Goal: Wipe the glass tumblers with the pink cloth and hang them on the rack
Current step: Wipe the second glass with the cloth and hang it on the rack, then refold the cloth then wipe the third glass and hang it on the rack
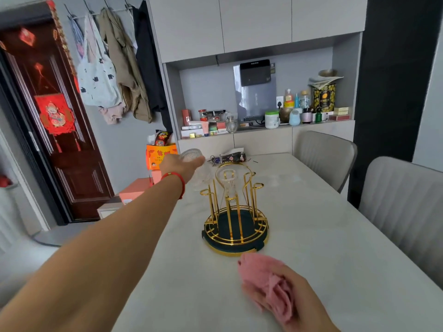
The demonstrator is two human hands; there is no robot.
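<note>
Rack: we see curved gold wire rack (236,212), round dark base.
Left hand (178,167): outstretched, gripping ribbed glass tumbler (191,155).
Right hand (297,303): fingers curled, clutching crumpled pink cloth (266,276).

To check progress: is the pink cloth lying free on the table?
No, the right hand grips the pink cloth just above the table.

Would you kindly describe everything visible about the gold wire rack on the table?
The gold wire rack stands upright on the pale table, beyond the pink cloth. It looks like shiny metal: thin posts ending in small loops rise from a round railed base with a dark green tray, and a hoop handle tops it. A clear glass piece sits at its centre. Neither hand touches it.
</note>
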